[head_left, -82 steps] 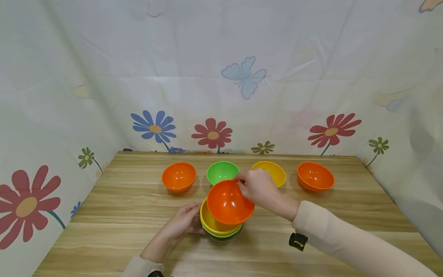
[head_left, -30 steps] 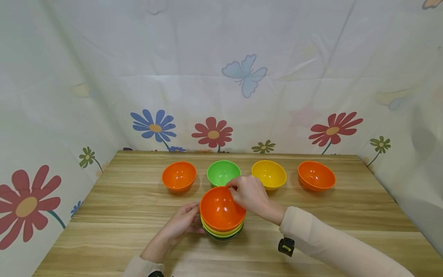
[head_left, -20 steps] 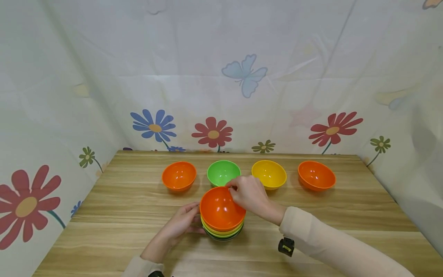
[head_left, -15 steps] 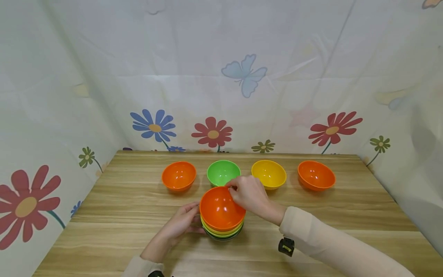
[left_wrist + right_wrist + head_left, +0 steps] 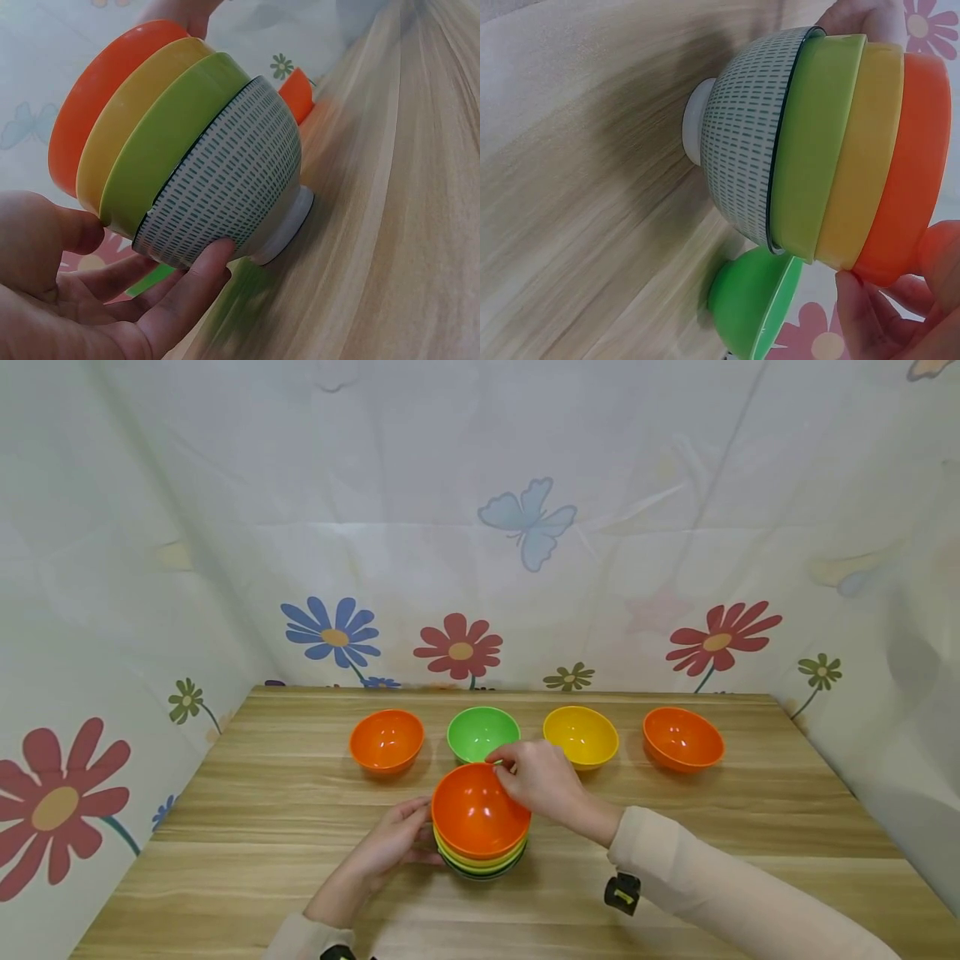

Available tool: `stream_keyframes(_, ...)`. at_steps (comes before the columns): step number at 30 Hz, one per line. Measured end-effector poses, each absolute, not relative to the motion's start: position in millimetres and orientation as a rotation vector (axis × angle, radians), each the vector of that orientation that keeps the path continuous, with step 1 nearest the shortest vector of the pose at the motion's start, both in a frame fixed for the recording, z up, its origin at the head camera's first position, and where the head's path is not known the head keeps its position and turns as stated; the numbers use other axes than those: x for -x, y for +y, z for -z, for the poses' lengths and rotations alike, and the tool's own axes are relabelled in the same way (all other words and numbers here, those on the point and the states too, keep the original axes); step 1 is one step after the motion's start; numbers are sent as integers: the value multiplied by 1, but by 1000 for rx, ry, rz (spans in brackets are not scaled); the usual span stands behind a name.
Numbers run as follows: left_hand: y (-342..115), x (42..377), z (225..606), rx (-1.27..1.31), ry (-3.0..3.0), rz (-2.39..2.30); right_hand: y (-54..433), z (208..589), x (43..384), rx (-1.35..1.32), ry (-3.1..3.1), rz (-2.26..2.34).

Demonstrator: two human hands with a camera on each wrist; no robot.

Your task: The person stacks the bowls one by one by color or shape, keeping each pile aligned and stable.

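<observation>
top bowl [image 5: 480, 814]: smooth, glossy | patterned bowl [image 5: 229, 176]: ceramic-looking | tabletop [image 5: 262, 827]: wood-grained

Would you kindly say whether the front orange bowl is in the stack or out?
In: the wrist views show the front orange bowl, pinched by the right hand, with its base hidden inside the yellow bowl below.
</observation>
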State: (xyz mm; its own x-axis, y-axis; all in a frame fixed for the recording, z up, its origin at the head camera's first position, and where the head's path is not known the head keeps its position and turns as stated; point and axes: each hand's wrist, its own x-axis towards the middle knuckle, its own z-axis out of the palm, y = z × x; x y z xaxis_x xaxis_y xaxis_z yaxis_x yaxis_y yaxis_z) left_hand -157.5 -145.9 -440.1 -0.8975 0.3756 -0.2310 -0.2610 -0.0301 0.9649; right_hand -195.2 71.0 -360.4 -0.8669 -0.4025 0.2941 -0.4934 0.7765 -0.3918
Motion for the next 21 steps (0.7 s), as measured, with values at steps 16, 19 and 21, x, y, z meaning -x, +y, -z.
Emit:
stream_keyframes(16, -145, 158, 440, -129, 1827, -1981, 82, 365, 190, -677, -2748, -1024)
stream_keyframes(19, -145, 158, 440, -130, 1828, -1981, 85, 369, 190, -705, -2749, -1106)
stream_keyframes(21, -145, 158, 440, -131, 1827, -1983, 89, 371, 189, -727, -2756, -1155)
